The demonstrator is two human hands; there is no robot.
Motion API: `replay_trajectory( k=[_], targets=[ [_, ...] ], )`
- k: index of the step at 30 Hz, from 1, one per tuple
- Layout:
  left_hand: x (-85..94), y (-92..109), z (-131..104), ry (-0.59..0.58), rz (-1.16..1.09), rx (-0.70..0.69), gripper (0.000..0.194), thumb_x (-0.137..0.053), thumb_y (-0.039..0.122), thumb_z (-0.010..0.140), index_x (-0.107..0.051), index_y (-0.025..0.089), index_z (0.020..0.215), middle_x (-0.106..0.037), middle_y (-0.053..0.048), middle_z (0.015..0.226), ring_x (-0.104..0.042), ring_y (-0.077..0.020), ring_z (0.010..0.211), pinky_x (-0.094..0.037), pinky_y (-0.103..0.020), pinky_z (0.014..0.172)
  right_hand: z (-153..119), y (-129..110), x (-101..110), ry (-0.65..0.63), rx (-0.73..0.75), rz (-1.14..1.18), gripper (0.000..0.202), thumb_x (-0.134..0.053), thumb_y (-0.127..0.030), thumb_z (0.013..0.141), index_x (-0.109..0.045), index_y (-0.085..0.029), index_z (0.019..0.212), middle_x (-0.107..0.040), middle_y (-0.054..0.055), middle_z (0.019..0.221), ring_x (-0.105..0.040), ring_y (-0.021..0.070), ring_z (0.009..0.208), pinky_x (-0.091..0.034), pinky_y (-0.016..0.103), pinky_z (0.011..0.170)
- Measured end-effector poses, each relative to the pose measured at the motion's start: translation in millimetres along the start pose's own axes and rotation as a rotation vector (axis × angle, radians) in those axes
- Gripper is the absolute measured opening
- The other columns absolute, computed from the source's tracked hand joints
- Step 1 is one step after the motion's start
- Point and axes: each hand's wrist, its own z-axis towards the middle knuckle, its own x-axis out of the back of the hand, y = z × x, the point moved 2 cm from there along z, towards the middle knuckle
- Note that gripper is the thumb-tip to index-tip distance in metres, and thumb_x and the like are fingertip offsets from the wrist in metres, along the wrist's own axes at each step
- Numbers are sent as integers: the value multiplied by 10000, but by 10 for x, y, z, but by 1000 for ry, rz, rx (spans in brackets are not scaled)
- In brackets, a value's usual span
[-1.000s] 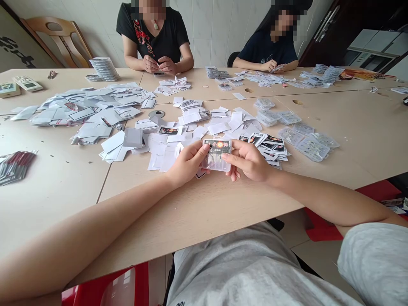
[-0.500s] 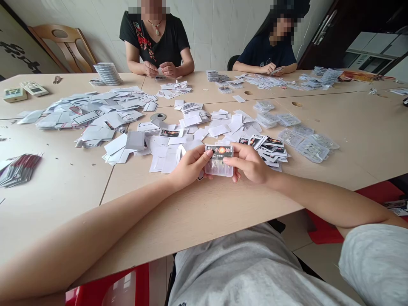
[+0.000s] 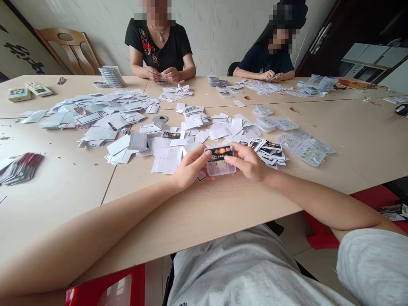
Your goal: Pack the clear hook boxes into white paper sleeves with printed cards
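A small clear plastic box (image 3: 221, 168) is held above the table's near side, a black label (image 3: 223, 153) with red lettering across its upper part. My left hand (image 3: 192, 166) grips the box's left side, thumb on the label. On the right side, my right hand (image 3: 248, 162) holds it too, its thumb pressing the front near the label's lower edge. The other fingers are mostly hidden behind the box. Beyond my right hand lies a pile of black printed labels (image 3: 270, 153). White paper cards (image 3: 164, 159) spread out beyond my left hand.
Several clear boxes (image 3: 309, 153) lie to the right. A large heap of white packets (image 3: 95, 112) covers the left middle, beside a tape roll (image 3: 160, 119). Two people (image 3: 161, 46) sit across the table (image 3: 143, 221), handling small items. Stacked boxes (image 3: 111, 76) stand at the far side.
The box has tilted slightly, its right side a little higher, with both hands still on it. The camera view has shifted a little. Across the table, the left person's hands have moved slightly.
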Motion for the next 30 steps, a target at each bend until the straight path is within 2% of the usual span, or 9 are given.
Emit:
replay_trajectory(
  k=[4, 7, 10, 13, 16, 21, 25, 30],
  targets=[
    [-29, -2, -3, 61, 130, -81, 320, -649, 405, 798, -436, 174, 857, -635, -11, 723, -651, -148, 631, -508, -246, 544, 81, 68, 115, 322, 144, -278, 411, -674, -390, 760, -529, -191, 1089, -572, 20, 886, -529, 110, 682, -484, 260, 647],
    [-52, -27, -17, 90, 182, -140, 337, -652, 399, 795, -395, 185, 839, -641, -21, 757, -664, -153, 697, -527, -254, 590, 127, 80, 143, 435, 218, -375, 424, -711, -398, 723, -575, -187, 1065, -549, 36, 955, -492, 81, 607, -482, 259, 606],
    [-62, -45, -41, 130, 283, -187, 358, -659, 399, 787, -367, 193, 818, -633, -16, 766, -668, -149, 702, -538, -259, 603, 124, 47, 97, 443, 322, -363, 327, -674, -343, 771, -624, -183, 1051, -559, 57, 1000, -528, 85, 620, -495, 266, 606],
    [-63, -42, -63, 181, 400, -215, 373, -671, 386, 775, -350, 198, 800, -637, -13, 772, -658, -140, 687, -531, -257, 605, 95, 17, 35, 433, 385, -324, 274, -634, -278, 810, -643, -182, 1067, -580, 76, 1045, -578, 111, 704, -523, 287, 675],
    [-68, -29, -74, 208, 470, -244, 350, -650, 370, 793, -343, 201, 790, -604, 10, 735, -621, -115, 641, -497, -234, 574, 74, 7, -4, 403, 381, -296, 318, -616, -267, 824, -621, -202, 1136, -569, 83, 1103, -594, 126, 766, -539, 312, 744],
    [-81, -11, -92, 313, 650, -345, 324, -606, 313, 818, -312, 206, 735, -433, 69, 612, -478, -64, 546, -394, -179, 504, 42, -39, -40, 373, 403, -232, 405, -604, -282, 836, -539, -264, 1236, -533, 66, 1117, -591, 129, 828, -550, 305, 790],
    [-95, -13, -106, 322, 723, -401, 347, -591, 296, 823, -271, 211, 717, -390, 71, 596, -424, -66, 548, -375, -184, 520, 13, -85, -57, 360, 508, -276, 397, -606, -263, 835, -542, -290, 1226, -529, 63, 1148, -600, 139, 845, -541, 336, 843],
    [-96, -18, -117, 325, 755, -408, 357, -588, 313, 824, -261, 213, 719, -384, 69, 594, -400, -67, 537, -358, -188, 513, -1, -84, -47, 364, 501, -342, 364, -592, -281, 843, -562, -284, 1206, -537, 72, 1152, -606, 154, 845, -549, 359, 850]
  ],
)
